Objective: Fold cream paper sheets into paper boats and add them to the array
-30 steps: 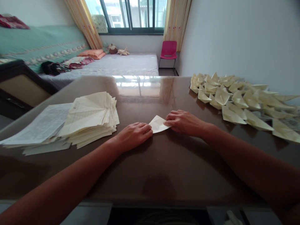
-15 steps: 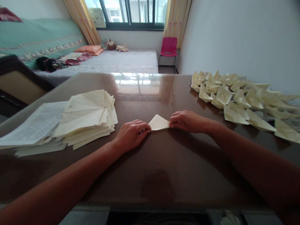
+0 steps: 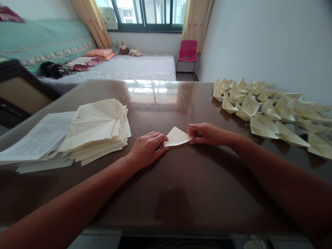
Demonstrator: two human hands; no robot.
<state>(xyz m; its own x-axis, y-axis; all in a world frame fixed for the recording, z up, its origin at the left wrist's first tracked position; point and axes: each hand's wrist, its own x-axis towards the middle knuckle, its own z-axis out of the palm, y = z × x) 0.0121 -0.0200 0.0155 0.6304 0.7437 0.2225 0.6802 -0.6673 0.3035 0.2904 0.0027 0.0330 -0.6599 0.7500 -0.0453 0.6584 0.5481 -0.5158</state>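
Observation:
A small folded sheet of cream paper (image 3: 177, 137), roughly triangular with its point away from me, lies between my hands on the brown glossy table (image 3: 145, 193). The fingers and thumb of my left hand (image 3: 149, 147) pinch its left corner. On the other side, my right hand (image 3: 203, 134) has the right corner between thumb and curled fingers. The lower edge of the paper bows slightly toward me. My fingertips hide both corners.
To the left sits a thick stack of cream paper sheets (image 3: 94, 121), partly over some white printed sheets (image 3: 38, 135). Many folded paper boats (image 3: 250, 105) crowd the right side by the wall. Beyond the table are a bed (image 3: 145, 65) and a pink chair (image 3: 188, 52).
My left thumb has slid out along the near edge, and the right fingers have shifted their hold on the corner. The paper's lower edge now bows more. The view has moved slightly.

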